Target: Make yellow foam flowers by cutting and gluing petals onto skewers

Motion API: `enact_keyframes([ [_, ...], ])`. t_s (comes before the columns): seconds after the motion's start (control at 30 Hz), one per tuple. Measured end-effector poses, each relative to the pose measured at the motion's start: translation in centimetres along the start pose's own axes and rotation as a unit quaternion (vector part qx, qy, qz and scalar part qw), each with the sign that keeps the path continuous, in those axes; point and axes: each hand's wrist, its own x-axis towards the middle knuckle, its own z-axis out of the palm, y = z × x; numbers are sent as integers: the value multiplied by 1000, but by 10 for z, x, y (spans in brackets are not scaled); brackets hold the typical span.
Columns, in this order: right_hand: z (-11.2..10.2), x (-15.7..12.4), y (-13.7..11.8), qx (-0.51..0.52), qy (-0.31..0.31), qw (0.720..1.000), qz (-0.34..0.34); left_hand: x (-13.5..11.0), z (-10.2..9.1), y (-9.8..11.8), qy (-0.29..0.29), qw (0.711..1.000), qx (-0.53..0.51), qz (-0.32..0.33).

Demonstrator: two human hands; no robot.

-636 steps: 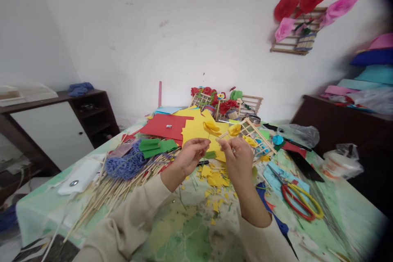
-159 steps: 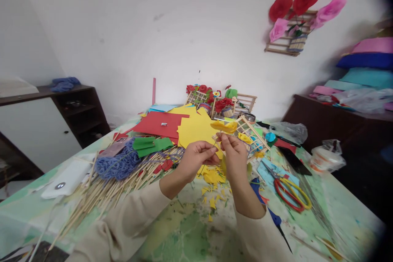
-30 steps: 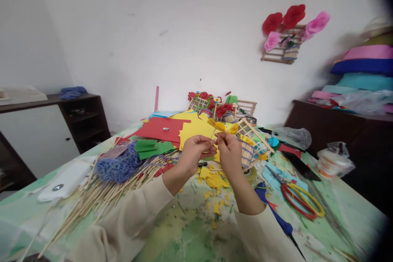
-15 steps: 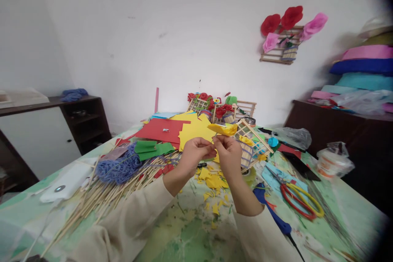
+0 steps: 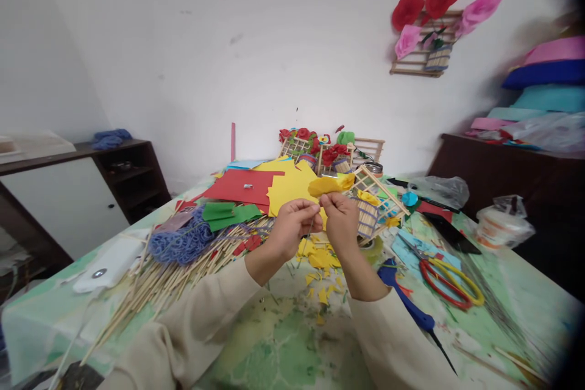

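Observation:
A yellow paper flower (image 5: 325,187) is pinched by its base in my right hand (image 5: 342,219), petals spreading above the fingertips. Just left of it, my left hand (image 5: 295,228) is closed, thumb against the fingertips. A thin strand seems to hang below those fingers; what they grip is too small to make out. Yellow paper scraps (image 5: 320,254) lie on the table beneath both hands. Beyond them are yellow paper sheets (image 5: 287,186). Right of my right hand leans a wooden-stick lattice (image 5: 386,195) with a small stick basket (image 5: 367,217) and yellow flowers.
Blue yarn (image 5: 180,241), green paper (image 5: 231,213) and thin wooden sticks (image 5: 150,283) lie left, near a white device (image 5: 107,265). At right are scissors (image 5: 450,283), a blue glue gun (image 5: 406,301), wires (image 5: 498,304) and a plastic tub (image 5: 500,225). Red paper (image 5: 244,187) lies behind.
The yellow flower has tilted, showing more of its petals, and sits a little further left. My left fingertips have dropped slightly apart from my right. The camera view has shifted slightly.

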Motion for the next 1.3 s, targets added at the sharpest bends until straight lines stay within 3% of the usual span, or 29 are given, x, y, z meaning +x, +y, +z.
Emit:
enact_keyframes([
  [0.13, 4, -5, 9, -110, 27, 990, -88, -5, 2, 7, 17, 996, -69, -45],
  [0.27, 4, -9, 17, -253, 43, 942, -219, -9, 3, 11, 15, 989, -123, -76],
  [0.4, 1, -8, 24, -310, 58, 902, -294, -10, 5, 13, 18, 982, -156, -101],
  [0.53, 0, -7, 23, -324, 65, 885, -330, -13, 9, 16, 49, 977, -174, -117],
  [0.87, -3, -5, 25, -337, 76, 869, -353, -17, 11, 18, 61, 978, -169, -109],
  [1.07, -5, -1, 30, -352, 82, 876, -319, -16, 9, 14, 53, 982, -151, -103],
  [1.2, -14, 5, 28, -368, 122, 881, -272, -18, 9, 22, 40, 992, -115, -30],
  [1.3, -18, 8, 18, -300, 138, 909, -255, -17, 6, 29, 34, 995, -79, 48],
])
